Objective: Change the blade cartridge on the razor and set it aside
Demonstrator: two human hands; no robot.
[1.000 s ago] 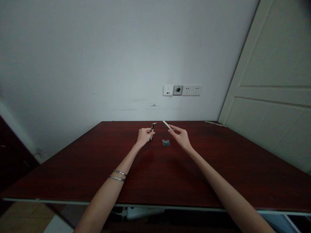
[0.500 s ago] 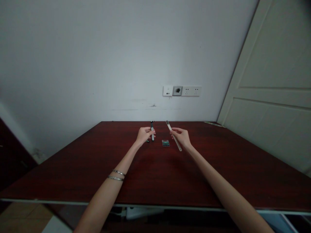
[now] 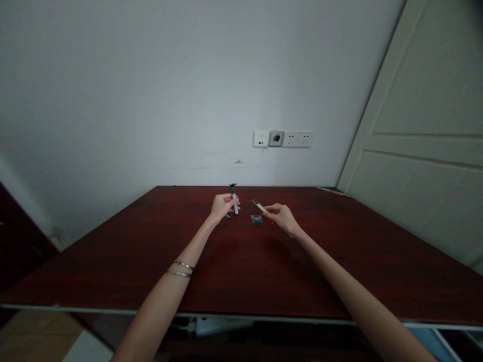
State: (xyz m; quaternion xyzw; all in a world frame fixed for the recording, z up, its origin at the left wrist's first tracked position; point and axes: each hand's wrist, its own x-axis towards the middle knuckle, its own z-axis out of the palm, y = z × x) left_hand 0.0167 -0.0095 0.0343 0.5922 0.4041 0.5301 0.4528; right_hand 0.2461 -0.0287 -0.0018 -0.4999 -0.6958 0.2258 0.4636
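Note:
My left hand (image 3: pixel 222 207) is closed round the grey handle of a razor (image 3: pixel 235 205), whose black head points up and away from me. Between the fingers of my right hand (image 3: pixel 282 218) is a slim white brush (image 3: pixel 259 205), tilted to the left, its dark end outermost. The brush's rear part is hidden behind that hand. A small clear case (image 3: pixel 257 220) with something green inside lies on the table between both hands. Partly covered by my left hand, a small dark green piece (image 3: pixel 228 216) shows just below it; its kind is unclear.
The dark red wooden table (image 3: pixel 234 271) reaches back to a white wall with socket plates (image 3: pixel 283 139). A pale panelled door (image 3: pixel 426 125) stands at the right. A thin strip (image 3: pixel 332 191) lies at the table's far right edge. White items (image 3: pixel 222 326) sit below the front edge.
The brush has turned in my right hand: its dark end swung left and down toward the clear case. My left hand tilted the razor slightly, its head moving left.

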